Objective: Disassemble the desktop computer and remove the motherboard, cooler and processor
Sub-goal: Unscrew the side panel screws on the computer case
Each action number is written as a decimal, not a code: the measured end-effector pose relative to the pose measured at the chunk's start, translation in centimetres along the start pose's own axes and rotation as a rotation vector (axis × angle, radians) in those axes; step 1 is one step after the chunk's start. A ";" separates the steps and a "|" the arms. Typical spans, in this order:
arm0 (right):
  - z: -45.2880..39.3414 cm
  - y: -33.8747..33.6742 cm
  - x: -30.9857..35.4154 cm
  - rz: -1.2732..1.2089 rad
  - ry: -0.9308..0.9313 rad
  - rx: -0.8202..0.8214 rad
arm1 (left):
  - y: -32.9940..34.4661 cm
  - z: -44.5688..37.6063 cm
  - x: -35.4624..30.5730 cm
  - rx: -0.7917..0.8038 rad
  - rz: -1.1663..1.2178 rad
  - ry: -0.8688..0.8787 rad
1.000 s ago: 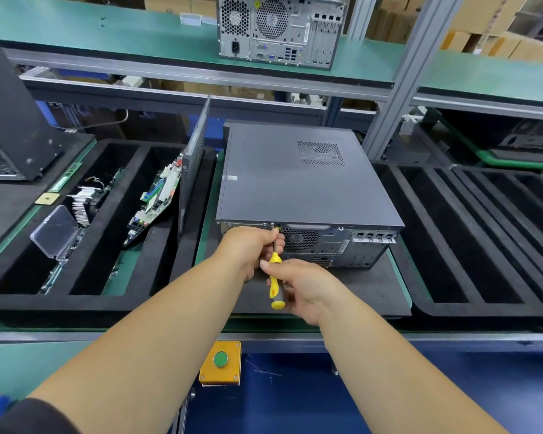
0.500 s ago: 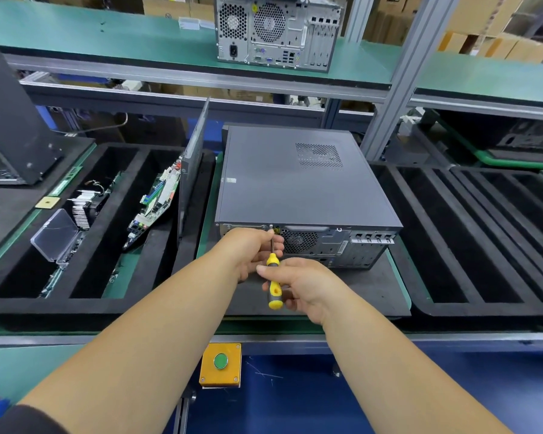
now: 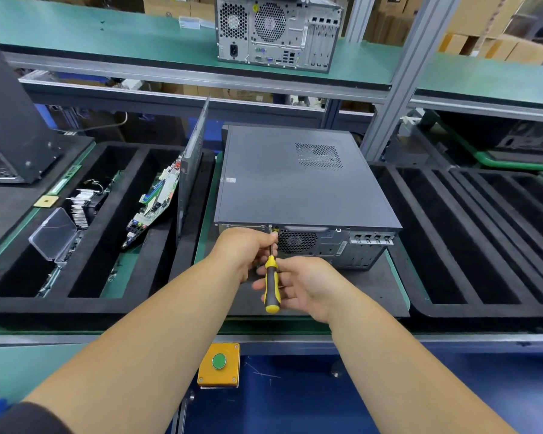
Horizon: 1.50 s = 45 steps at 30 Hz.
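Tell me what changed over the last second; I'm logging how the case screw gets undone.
Little moved. The right hand loosened its fingers on the screwdriver handle, apparently regripping between turns. The left hand still steadies the shaft at the rear screw of the desktop computer, whose cover remains on. Trays unchanged.

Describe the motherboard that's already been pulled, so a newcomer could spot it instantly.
Start at the dark grey desktop case lying flat at the middle of the bench, then look left to the black foam tray with long slots. The green circuit board with coloured connectors leans tilted in the slot nearest the case. The finned metal cooler sits one slot farther left; only the board is green.
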State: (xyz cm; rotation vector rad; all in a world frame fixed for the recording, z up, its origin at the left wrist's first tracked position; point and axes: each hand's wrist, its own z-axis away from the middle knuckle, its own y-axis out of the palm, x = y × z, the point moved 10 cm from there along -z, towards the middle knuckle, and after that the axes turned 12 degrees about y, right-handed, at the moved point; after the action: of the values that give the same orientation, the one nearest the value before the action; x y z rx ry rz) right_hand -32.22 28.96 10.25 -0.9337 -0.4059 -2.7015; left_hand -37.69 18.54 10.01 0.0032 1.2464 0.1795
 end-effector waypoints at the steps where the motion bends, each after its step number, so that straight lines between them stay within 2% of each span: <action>1: -0.1 -0.1 0.1 0.010 -0.010 -0.018 | 0.1 0.1 0.0 0.005 -0.001 -0.002; 6: -0.7 -0.5 0.1 0.001 -0.053 -0.064 | 0.5 0.3 0.0 0.042 0.033 0.004; 12: -1.6 -1.5 -0.1 0.028 -0.075 -0.211 | 1.1 0.6 0.0 0.076 0.184 -0.029; 19: -1.9 -1.6 0.1 0.066 -0.084 -0.240 | 0.4 0.5 0.6 0.075 0.093 -0.069; 25: -1.8 -1.2 -0.1 0.060 -0.075 -0.199 | -0.1 -0.1 0.2 0.021 -0.003 -0.016; 31: -0.9 0.0 -0.1 -0.032 -0.045 0.020 | -0.1 -0.2 0.0 -0.002 0.014 0.008; 36: -0.6 0.0 -0.2 -0.036 -0.032 0.082 | 0.0 -0.1 -0.2 0.003 -0.012 0.022; 40: -0.7 -0.2 -0.1 -0.071 -0.069 0.070 | 0.1 0.1 -0.5 0.018 -0.035 0.027; 45: -1.4 -0.8 -0.5 -0.113 -0.100 -0.054 | 0.5 0.4 -0.6 0.040 -0.001 0.046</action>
State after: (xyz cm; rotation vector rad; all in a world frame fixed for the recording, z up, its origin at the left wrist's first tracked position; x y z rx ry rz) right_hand -32.88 29.33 8.78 -1.0963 -0.4193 -2.7874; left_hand -37.52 19.00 10.79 0.0330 1.2958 0.1545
